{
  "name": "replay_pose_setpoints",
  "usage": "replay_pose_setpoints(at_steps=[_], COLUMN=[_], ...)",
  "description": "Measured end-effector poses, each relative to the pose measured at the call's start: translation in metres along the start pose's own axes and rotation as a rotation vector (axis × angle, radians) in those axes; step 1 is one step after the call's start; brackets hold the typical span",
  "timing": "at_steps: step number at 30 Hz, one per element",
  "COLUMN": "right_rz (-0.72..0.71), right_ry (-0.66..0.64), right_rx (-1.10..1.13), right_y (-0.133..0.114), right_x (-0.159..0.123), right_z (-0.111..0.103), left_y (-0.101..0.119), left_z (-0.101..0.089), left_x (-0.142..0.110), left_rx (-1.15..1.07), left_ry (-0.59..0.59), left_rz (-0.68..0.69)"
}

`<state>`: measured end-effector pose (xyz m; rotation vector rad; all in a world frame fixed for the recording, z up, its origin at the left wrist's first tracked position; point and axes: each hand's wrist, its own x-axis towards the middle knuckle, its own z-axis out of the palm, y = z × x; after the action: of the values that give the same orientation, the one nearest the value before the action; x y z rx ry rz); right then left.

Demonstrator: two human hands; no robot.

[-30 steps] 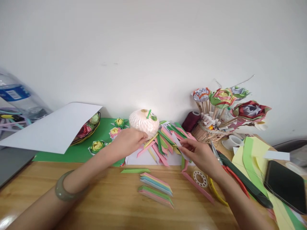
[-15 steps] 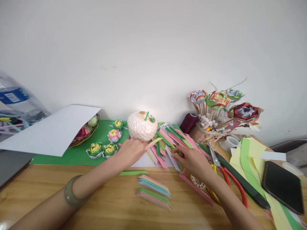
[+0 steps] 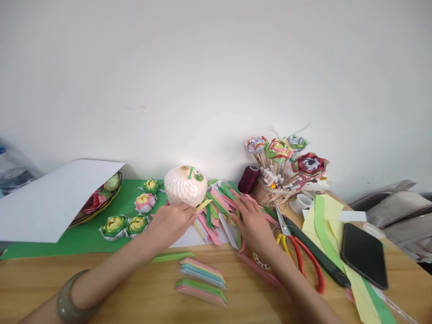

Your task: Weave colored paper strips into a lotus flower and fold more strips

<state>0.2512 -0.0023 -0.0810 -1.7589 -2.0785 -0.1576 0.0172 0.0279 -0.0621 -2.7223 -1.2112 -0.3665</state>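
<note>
My left hand (image 3: pixel 173 221) is closed beside a white, round, textured container (image 3: pixel 185 185). A folded yellow paper strip (image 3: pixel 203 206) sticks out at its fingertips, which are partly hidden. My right hand (image 3: pixel 251 220) lies palm down with fingers spread on the right side of a loose heap of pink, green and white paper strips (image 3: pixel 216 220). Nearer me, two small stacks of folded strips rest on the wooden table: one pink, yellow and blue (image 3: pixel 202 272), the other green and pink (image 3: pixel 201 291).
Several paper flowers (image 3: pixel 137 224) lie on a green sheet (image 3: pixel 37 249) at left, near a white sheet (image 3: pixel 60 198) over a basket (image 3: pixel 111 198). To the right are a maroon thread spool (image 3: pixel 249 179), a flower-filled pot (image 3: pixel 273 193), red-handled scissors (image 3: pixel 300 254) and a phone (image 3: pixel 364 254).
The view has swung right, so the table's things appear further left. My right hand has gone from a loose pinch to spread fingers further over the heap. My left hand stays by the container.
</note>
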Motion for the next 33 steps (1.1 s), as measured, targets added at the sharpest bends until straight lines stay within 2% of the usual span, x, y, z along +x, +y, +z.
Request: replay_pose_setpoints(at_steps=[4,9,13,17,21,25,28,33], right_rz=[-0.056,-0.129,0.036,0.222,0.277,0.279,0.261,0.233], right_ry=[-0.052,-0.051,0.065,0.086,0.004,-0.132,-0.249,-0.401], right_rx=[0.047,0.262,0.273,0.182,0.103,0.048,0.022,-0.006], right_y=[-0.017,-0.022,0.0,0.029,0.04,0.039,0.038,0.032], right_x=[-0.006,-0.009,-0.001,0.005,0.006,0.005,0.004,0.0], right_z=[0.0,-0.007,-0.02,-0.03,-0.032,-0.035,-0.043,-0.053], left_y=[0.0,0.006,0.013,0.026,0.043,0.054,0.052,0.032], left_z=[0.003,0.0,-0.003,-0.005,0.001,0.016,0.023,0.014], left_x=[-0.003,-0.002,0.007,0.031,0.069,0.1,0.103,0.089], left_rx=[-0.043,-0.118,-0.163,-0.193,-0.198,-0.149,-0.127,-0.105], left_ry=[0.155,0.202,0.217,0.181,0.098,-0.011,-0.056,-0.078], left_rz=[0.093,0.158,0.256,0.362,0.394,0.546,0.59,0.587])
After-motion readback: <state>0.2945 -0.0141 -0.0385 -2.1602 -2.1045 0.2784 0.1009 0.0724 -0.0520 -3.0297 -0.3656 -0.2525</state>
